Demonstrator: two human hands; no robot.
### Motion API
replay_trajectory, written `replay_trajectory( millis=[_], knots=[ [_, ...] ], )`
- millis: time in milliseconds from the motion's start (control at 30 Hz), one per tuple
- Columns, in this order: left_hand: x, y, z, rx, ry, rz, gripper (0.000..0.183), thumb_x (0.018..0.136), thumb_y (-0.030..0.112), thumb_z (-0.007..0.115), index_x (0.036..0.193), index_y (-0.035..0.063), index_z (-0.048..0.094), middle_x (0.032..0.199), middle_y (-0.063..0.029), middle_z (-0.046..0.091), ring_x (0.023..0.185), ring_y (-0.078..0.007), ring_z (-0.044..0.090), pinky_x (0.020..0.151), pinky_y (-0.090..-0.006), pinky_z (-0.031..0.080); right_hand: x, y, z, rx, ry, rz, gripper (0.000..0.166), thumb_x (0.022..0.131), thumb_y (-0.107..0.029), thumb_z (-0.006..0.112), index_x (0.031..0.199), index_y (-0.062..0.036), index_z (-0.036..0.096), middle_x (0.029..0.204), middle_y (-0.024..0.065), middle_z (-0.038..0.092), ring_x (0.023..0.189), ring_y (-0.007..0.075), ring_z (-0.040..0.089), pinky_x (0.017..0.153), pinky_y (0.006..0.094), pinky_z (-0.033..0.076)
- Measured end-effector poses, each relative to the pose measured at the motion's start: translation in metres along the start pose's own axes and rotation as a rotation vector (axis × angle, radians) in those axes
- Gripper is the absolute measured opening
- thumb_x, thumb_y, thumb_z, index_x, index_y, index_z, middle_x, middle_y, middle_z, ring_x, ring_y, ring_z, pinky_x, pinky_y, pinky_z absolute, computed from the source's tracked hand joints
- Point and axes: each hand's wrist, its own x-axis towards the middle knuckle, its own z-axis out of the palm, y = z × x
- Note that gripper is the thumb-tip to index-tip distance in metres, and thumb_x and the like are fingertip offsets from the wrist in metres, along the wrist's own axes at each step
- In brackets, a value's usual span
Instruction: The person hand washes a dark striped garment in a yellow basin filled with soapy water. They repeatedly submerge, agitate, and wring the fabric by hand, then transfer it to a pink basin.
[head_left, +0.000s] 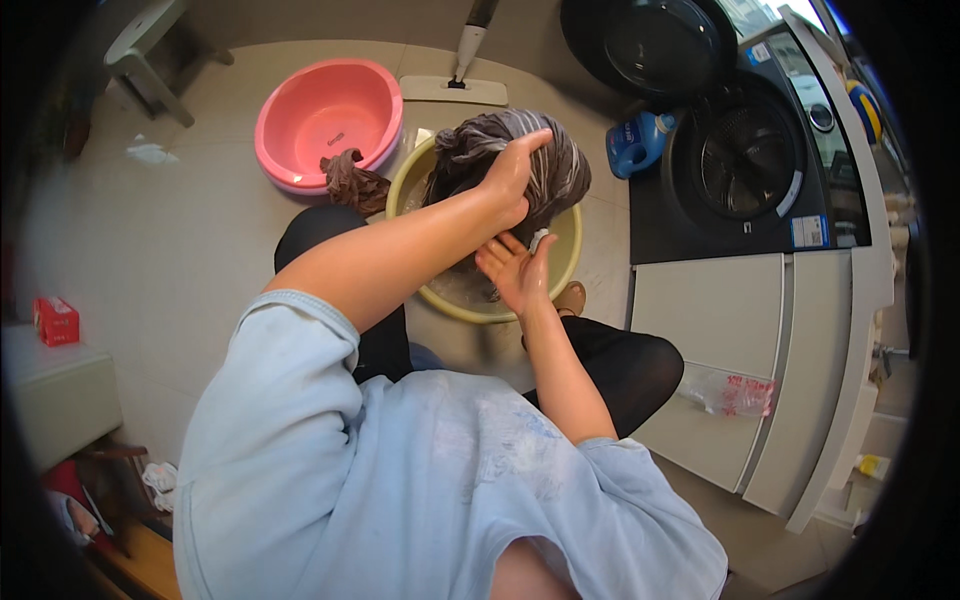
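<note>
A wet, bunched brown-grey striped cloth (559, 169) is held up over a yellow plastic basin (577, 247) of water. My left hand (514, 180) grips it, the thumb lying along its striped outer side. Just below, my right hand (517, 270) is turned palm up beneath the cloth's lower end, fingers apart. A small white piece (538, 238) shows by its thumb; whether it is part of the cloth I cannot tell. Some submerged fabric is partly hidden by my arm. Another brown cloth (356, 184) hangs over the edge of a pink basin (270, 150) at the left.
Behind the basins, a flat mop head (480, 91) lies on the tiled floor. To the right stand a blue detergent bottle (628, 146) and a dark front-loading washing machine (652, 225) beside white cabinets (709, 307). A grey plastic stool (142, 45) is at the upper left.
</note>
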Motion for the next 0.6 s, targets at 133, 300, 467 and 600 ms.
replay_trajectory(
  millis=[133,300,467,600],
  knots=[
    [-0.024,-0.001,0.006,-0.029,-0.123,-0.044,0.027,0.091,0.022,0.052,0.102,0.0001,0.064,0.1,-0.0115,0.068,0.092,-0.023,0.066,0.089,-0.0378,0.05,0.016,-0.043,0.043,0.316,-0.085,-0.383,0.068,0.092,-0.059,0.038,0.123,-0.0013,0.052,0.122,0.0174,0.058,0.11,0.0326,0.057,0.098,0.0472,0.044],
    [-0.032,0.017,0.003,0.076,-0.177,0.049,0.026,0.091,0.024,0.056,0.102,0.0026,0.065,0.104,-0.0098,0.068,0.096,-0.02,0.064,0.087,-0.0341,0.05,0.03,-0.102,0.066,0.205,0.035,-0.542,0.042,0.091,-0.032,0.042,0.114,-0.0007,0.058,0.117,0.0169,0.061,0.109,0.0321,0.058,0.099,0.046,0.044],
    [-0.039,0.049,-0.002,1.019,0.034,-0.162,0.073,0.091,0.064,0.037,0.105,-0.0033,0.062,0.094,-0.0116,0.068,0.081,-0.023,0.067,0.074,-0.0346,0.056,-0.003,-0.138,0.106,0.169,0.045,-0.469,0.029,0.08,-0.02,0.048,0.093,0.0008,0.063,0.1,0.0159,0.066,0.094,0.0306,0.063,0.091,0.0437,0.049],
    [-0.032,0.077,-0.006,1.716,0.072,0.212,0.059,0.091,0.055,0.048,0.088,-0.0014,0.066,0.073,-0.0126,0.067,0.064,-0.0251,0.065,0.062,-0.0344,0.052,-0.026,-0.157,0.128,0.098,-0.083,-0.379,0.019,0.074,-0.014,0.054,0.084,0.0005,0.06,0.09,0.0147,0.066,0.084,0.0301,0.064,0.084,0.0431,0.052]
  ],
)
